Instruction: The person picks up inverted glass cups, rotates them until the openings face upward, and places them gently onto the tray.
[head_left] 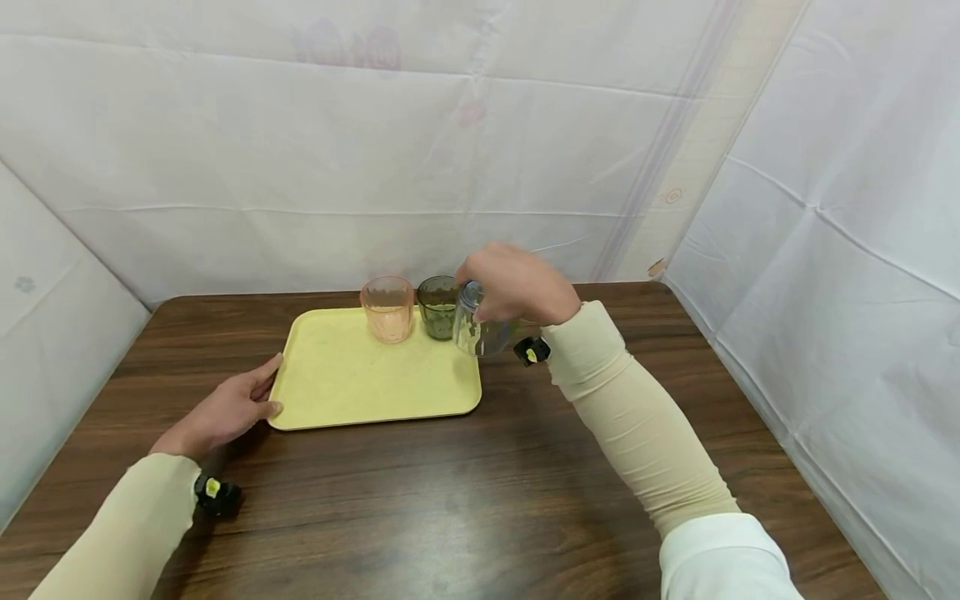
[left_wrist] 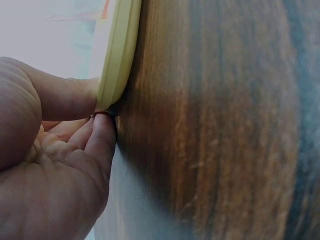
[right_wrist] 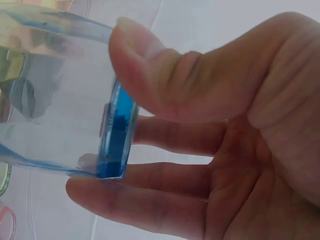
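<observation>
My right hand grips a clear bluish glass by its upper part and holds it above the right rear corner of a yellow tray. In the right wrist view the thumb and fingers pinch the glass near its blue base. On the tray's back edge stand a pink glass and a green glass, side by side. My left hand rests on the table against the tray's left edge, thumb and fingers touching the rim.
The dark wooden table is enclosed by white sheeting at the back and on both sides. Small black and yellow wrist devices sit on both arms.
</observation>
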